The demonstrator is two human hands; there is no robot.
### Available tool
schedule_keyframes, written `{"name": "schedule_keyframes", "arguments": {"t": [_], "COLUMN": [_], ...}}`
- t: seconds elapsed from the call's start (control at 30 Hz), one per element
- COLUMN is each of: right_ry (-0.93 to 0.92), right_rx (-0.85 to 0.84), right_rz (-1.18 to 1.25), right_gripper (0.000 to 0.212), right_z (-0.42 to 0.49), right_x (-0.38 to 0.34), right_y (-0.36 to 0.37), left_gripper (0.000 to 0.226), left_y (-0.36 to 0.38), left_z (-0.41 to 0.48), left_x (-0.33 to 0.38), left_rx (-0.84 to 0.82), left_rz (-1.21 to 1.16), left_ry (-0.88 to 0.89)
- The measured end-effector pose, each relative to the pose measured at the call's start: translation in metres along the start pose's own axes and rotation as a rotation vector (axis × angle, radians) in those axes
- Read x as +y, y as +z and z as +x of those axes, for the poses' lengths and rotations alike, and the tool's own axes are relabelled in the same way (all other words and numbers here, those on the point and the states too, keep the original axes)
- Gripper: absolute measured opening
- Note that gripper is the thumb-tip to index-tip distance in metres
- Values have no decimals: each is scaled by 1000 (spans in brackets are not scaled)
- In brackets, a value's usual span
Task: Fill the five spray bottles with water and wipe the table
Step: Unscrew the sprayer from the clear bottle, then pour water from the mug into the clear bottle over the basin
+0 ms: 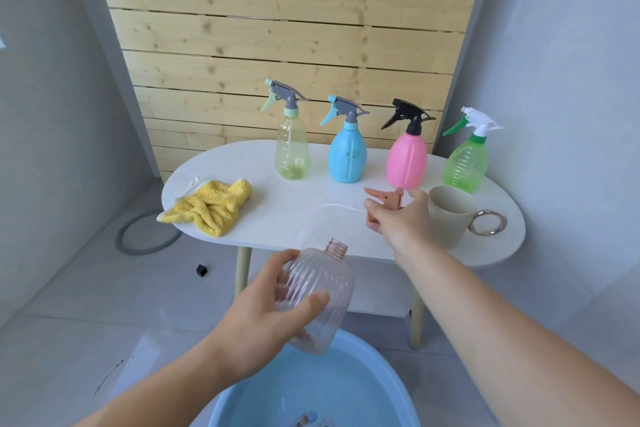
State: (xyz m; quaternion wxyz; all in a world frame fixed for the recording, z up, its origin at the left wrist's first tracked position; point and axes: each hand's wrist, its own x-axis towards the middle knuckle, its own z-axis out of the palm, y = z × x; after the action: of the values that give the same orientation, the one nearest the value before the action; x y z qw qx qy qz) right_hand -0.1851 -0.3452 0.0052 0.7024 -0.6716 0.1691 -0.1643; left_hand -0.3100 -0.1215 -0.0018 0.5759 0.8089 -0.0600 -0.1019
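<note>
White table [294, 215] beneath outstretched right hand [398, 220]

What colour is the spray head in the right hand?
Dusty orange-pink; the spray head shows in the head view.

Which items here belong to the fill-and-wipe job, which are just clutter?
Job: uncapped bottle in left hand; trigger head in right hand; yellowish bottle; blue bottle; pink bottle; green bottle; yellow cloth; blue basin; table; probably cup.
Lying about: grey ring and black block on floor.
</note>
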Motion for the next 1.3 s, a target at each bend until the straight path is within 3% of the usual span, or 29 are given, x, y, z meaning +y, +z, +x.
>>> {"name": "schedule_keyframes", "arguments": {"t": [0.07,0.17,0.37,0.5,0.6,0.7,0.9,1.03,1.17,1.3], "right_ry": [19,25,-147,-185,-202,-250,-491,-203,23,37], "right_rx": [-19,-75,-175,-188,-205,-130,180,184,46,43], "right_rz": [-57,-168,-522,-572,-640,-797,-971,-1135,-1013,-888], "right_gripper": [67,48,16,22,8,9,23,31,7,36], "right_z": [8,20,30,28,21,14,15,32,44,43], "right_x": [10,26,39,37,27,4,-32,-31,-29,-25], "right_y": [3,5,4,1,-3,-13,-66,-112,-140,-158], "left_gripper": [70,59,80,76,84,82,81,69,68,71], "left_y": [1,3,4,7,10,14,35,48,55,54], "left_z": [4,10,24,27,27,28,27,26,23,18], "left_x": [-5,-10,-20,-20,-19,-19,-7,0,1,0], "left_rx": [0,-1,15,6,1,-13,-68,-92,-100,-105], "left_rz": [7,0,37,32,16,-31,-188,-226,-231,-200], "left_ry": [-8,-18,-5,-12,-7,-8,-4,6,12,28]}}
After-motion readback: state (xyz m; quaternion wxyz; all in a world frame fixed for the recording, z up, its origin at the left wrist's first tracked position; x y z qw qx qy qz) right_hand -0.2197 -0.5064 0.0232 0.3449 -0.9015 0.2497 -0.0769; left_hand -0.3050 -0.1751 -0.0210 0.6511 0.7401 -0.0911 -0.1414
